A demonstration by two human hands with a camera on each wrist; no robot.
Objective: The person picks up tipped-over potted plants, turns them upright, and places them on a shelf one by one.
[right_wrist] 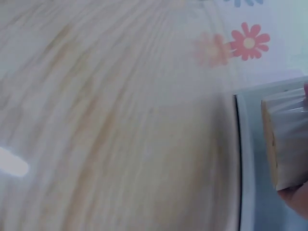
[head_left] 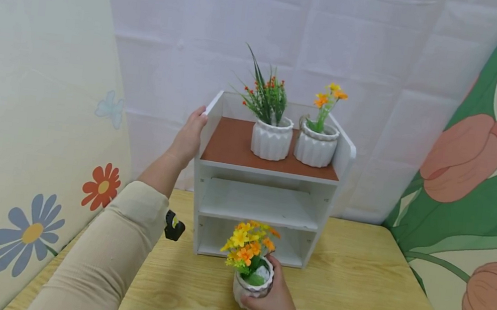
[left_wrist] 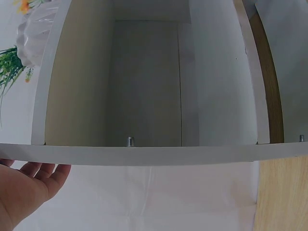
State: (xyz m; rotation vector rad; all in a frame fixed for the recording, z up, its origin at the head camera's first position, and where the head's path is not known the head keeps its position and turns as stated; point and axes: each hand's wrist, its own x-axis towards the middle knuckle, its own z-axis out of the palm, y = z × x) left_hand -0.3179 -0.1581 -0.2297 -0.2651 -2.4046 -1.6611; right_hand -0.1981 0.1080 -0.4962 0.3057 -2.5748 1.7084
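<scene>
My right hand [head_left: 276, 299] grips a white ribbed flowerpot [head_left: 245, 294], thumb at the near side and fingers round the far right. Yellow and orange flowers [head_left: 248, 243] rise from this pot, in front of the bottom compartment of a white shelf unit [head_left: 269, 171]. In the right wrist view, the same pot [right_wrist: 291, 139] shows at the right edge, partly cut off. My left hand [head_left: 190, 136] rests against the outside of the unit's left side panel, near its top; in the left wrist view the fingers [left_wrist: 45, 174] touch that panel.
On the unit's brown top [head_left: 231, 143] stand a white pot with red-flowered greenery [head_left: 272, 138] and another with orange flowers [head_left: 316, 146]. An inner shelf board [head_left: 261, 204] divides the compartments below. Flower-patterned panels [head_left: 42, 128] flank the wooden table [head_left: 353, 287]; a white cloth [head_left: 377, 52] hangs behind.
</scene>
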